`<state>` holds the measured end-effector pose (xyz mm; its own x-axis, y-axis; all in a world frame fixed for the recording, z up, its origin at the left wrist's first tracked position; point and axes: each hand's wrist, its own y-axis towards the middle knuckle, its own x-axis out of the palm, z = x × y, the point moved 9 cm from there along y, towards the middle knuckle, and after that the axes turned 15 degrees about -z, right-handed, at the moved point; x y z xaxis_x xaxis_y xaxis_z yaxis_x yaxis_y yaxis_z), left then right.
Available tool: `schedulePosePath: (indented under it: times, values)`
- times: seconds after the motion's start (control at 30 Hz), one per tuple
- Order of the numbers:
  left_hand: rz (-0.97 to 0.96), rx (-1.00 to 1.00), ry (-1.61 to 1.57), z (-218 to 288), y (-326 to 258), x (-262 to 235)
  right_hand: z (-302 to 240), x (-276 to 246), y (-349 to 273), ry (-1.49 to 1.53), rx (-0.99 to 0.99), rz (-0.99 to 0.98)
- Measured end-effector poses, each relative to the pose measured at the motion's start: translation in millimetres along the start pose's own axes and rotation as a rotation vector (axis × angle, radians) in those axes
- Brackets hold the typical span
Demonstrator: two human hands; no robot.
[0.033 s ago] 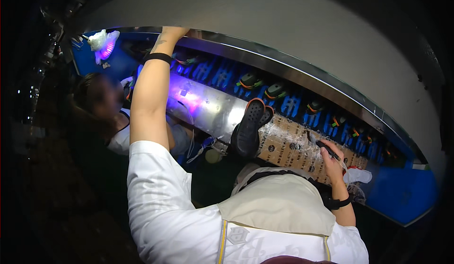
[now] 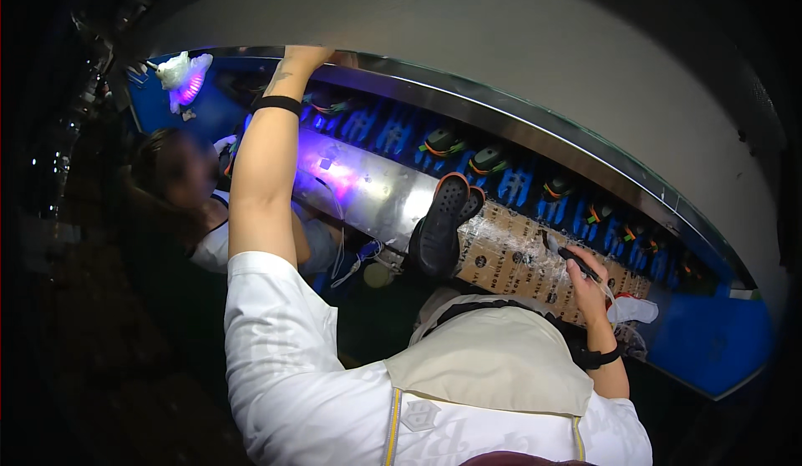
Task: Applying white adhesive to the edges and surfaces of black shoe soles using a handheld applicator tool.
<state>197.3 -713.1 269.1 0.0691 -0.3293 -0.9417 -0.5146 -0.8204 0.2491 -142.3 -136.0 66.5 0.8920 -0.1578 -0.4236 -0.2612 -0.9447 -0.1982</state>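
The left hand (image 2: 307, 55) was stretched far up, its fingers curled over the shiny metal rim (image 2: 501, 107) of a long curved counter; they pressed against the rim and held nothing else. A black wristband (image 2: 276, 104) sat on that forearm, just below the fingers.

The right hand (image 2: 589, 286) was lower and well apart from the left, with a second black band (image 2: 603, 356) at its wrist. Its fingers were closed around one dark pen-like tool (image 2: 576, 261) — slim, black, pointing up and away from the knuckles. The tip of the tool lay on a cardboard box (image 2: 510, 257) wrapped in clear film and printed with dark round marks; the box sat directly under and beside the fingers. Just past the right fingers, toward the far side, lay one crumpled white cloth or bag (image 2: 632, 309).

Beside the box, on the side away from the right fingers, stood one black shoe (image 2: 441, 224) with an orange edge, sole turned toward the camera and touching the box.

Between the two hands ran a blue panel (image 2: 393, 132) with a row of small dark gadgets with orange and green trim — at least five could be counted, the farther ones too dim to tell. Below the left fingers, a metal sheet (image 2: 368, 186) glowed purple. Beyond the left fingers hung one white plush toy (image 2: 184, 73) lit pink. Another person's head (image 2: 167, 174) was below the left arm.
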Motion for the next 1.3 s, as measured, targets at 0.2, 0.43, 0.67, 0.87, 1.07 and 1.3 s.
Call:
schedulePosePath:
  times: [0.2,0.43,0.67,0.87,1.07,1.3]
  values:
    - [-0.099,-0.128,-0.101,-32,-20,-8,-10,6,4,-0.032,-0.065,-0.024]
    - [0.088,-0.521,-0.786,-37,-76,47,-11,3,4,0.056,-0.123,-0.033]
    - [0.583,-0.341,-1.684,31,-178,59,14,-15,-2,0.218,-0.122,0.074]
    - [-0.094,-0.253,-2.147,163,-267,86,35,-15,0,0.629,-0.09,0.071]
    - [-0.343,0.038,-2.657,293,-321,73,8,-14,5,0.716,-0.2,0.015]
    - [-0.307,-0.21,-2.951,359,-347,62,-80,-6,10,0.489,-0.342,-0.082]
